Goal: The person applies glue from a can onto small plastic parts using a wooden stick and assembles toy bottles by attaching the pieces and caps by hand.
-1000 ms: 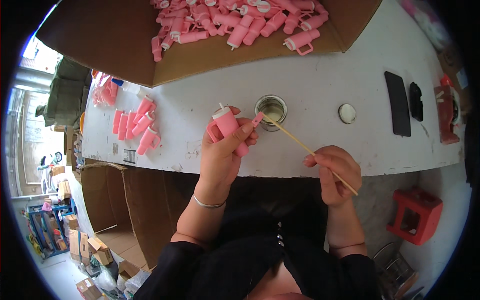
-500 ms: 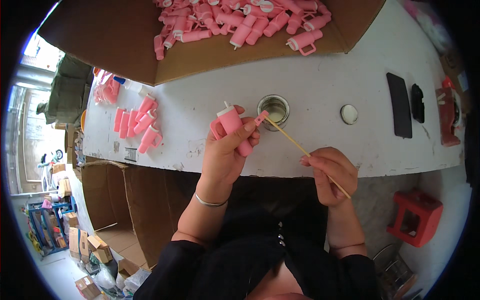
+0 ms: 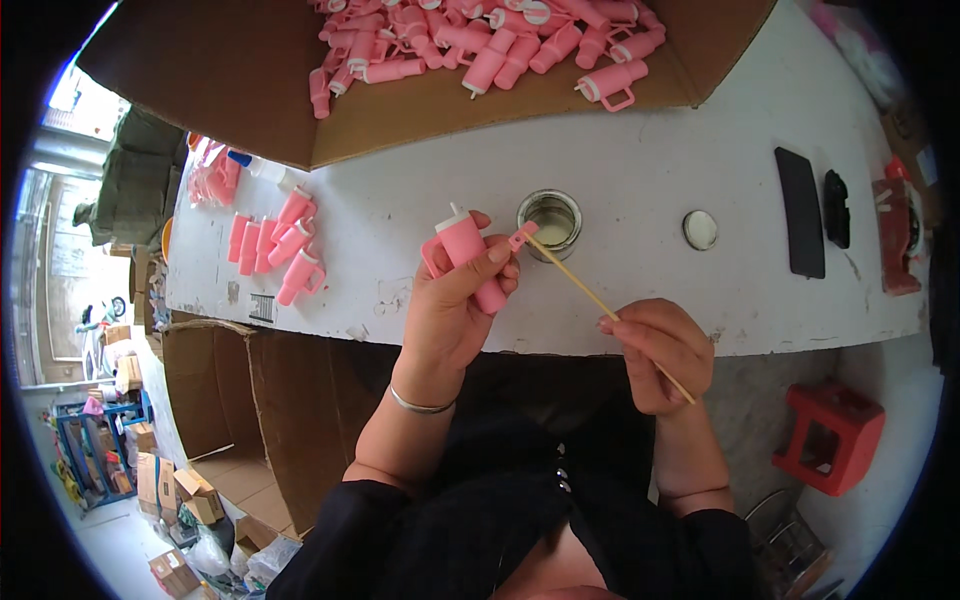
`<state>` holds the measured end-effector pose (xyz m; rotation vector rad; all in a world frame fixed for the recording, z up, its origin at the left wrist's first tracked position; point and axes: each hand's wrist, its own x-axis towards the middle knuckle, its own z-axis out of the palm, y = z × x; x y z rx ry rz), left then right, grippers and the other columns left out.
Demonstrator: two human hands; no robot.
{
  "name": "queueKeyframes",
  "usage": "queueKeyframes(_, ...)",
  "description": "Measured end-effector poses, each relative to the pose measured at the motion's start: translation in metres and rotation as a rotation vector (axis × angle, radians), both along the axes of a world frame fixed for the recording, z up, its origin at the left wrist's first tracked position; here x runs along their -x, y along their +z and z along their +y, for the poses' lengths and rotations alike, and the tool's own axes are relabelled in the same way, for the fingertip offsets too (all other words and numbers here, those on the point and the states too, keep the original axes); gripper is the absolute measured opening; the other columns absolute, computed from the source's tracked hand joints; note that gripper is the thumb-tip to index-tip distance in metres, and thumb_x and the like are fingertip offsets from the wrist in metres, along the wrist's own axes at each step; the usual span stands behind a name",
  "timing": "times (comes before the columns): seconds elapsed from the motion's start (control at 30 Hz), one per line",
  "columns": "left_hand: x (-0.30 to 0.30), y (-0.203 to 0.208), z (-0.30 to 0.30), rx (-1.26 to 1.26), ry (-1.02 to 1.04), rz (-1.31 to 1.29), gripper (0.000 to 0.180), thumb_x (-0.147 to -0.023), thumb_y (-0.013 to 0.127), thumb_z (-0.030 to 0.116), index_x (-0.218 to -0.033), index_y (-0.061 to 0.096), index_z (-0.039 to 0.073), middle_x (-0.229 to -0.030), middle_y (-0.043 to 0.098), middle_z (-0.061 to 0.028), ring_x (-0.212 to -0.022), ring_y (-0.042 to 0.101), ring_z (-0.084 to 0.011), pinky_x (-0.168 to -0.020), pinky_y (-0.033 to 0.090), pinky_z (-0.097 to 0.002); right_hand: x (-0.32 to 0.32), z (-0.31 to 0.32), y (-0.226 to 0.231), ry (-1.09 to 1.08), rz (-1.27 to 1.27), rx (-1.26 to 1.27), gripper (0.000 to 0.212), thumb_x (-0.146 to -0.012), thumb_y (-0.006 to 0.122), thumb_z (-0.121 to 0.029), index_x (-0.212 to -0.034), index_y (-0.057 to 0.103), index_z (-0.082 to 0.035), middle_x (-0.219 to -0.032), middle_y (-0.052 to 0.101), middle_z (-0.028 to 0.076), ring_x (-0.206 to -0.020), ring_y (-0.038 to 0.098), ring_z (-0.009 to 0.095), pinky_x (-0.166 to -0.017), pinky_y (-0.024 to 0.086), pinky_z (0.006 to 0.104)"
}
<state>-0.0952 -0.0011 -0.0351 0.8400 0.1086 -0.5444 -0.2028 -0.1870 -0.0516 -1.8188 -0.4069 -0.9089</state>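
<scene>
My left hand (image 3: 440, 305) is closed around a small pink toy tumbler (image 3: 460, 243) with a white lid, a short straw and a side handle. Pinched between the same thumb and fingertips is a small pink handle piece (image 3: 519, 238). In my right hand (image 3: 668, 348) is a thin wooden stick (image 3: 580, 284), gripped near its lower end. Its far tip touches the pink piece. Just behind that tip stands an open round tin (image 3: 573, 236) with pale liquid inside.
A cardboard box (image 3: 400, 125) of many pink tumblers spans the table's far side. Several tumblers (image 3: 265, 245) lie in a group at left, near a blue-capped bottle (image 3: 265, 170). Right of the tin are a round lid (image 3: 700, 230) and a flat black slab (image 3: 800, 212).
The stick's tip has slid slightly left over the small pink piece, and my right hand has shifted a touch with it. My left hand keeps its hold.
</scene>
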Motion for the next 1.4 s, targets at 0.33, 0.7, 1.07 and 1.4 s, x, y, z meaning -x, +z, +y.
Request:
queueKeyframes(0.33,0.0007,0.0004,0.0009,0.007,-0.005,-0.016,0.031,-0.089,0.06,-0.002,-0.117,0.049,0.004,-0.102,0.061,-0.0157,-0.078,0.057,-0.0167,-0.067,0.048,-0.0266,-0.0015,-0.0032,-0.0004,0.029,-0.019,0.045,0.024,-0.072,0.067,0.012,-0.095,0.067,0.005,-0.085,0.066,0.017,-0.07,0.065,0.025,-0.061,0.053,0.0306)
queueKeyframes(0.7,0.0016,0.0,0.0014,-0.05,0.001,-0.086,0.03,-0.089,0.06,-0.001,-0.116,0.049,0.004,-0.09,0.062,-0.0113,-0.074,0.058,-0.0172,-0.064,0.047,-0.0272,0.0005,-0.0023,0.0016,-0.041,0.012,0.01,0.023,-0.073,0.066,0.013,-0.095,0.067,0.004,-0.085,0.065,0.017,-0.07,0.065,0.025,-0.061,0.052,0.0303)
queueKeyframes(1.07,0.0013,0.0,0.0022,-0.025,-0.001,-0.085,0.029,-0.089,0.059,-0.002,-0.115,0.049,0.003,-0.091,0.062,-0.0122,-0.073,0.059,-0.0172,-0.064,0.047,-0.0269,-0.0002,-0.0006,0.0009,0.056,-0.055,0.094,0.015,-0.081,0.059,0.008,-0.094,0.065,0.003,-0.084,0.066,0.017,-0.068,0.064,0.025,-0.059,0.051,0.0308)
queueKeyframes(1.4,0.0026,0.0018,0.0024,-0.018,-0.004,-0.092,0.031,-0.088,0.061,-0.001,-0.115,0.048,0.003,-0.09,0.061,-0.0116,-0.074,0.057,-0.018,-0.065,0.046,-0.0276,-0.0002,-0.0003,-0.0003,0.048,-0.061,0.089,0.015,-0.081,0.06,0.006,-0.094,0.065,0.003,-0.084,0.066,0.017,-0.07,0.064,0.025,-0.06,0.052,0.0311)
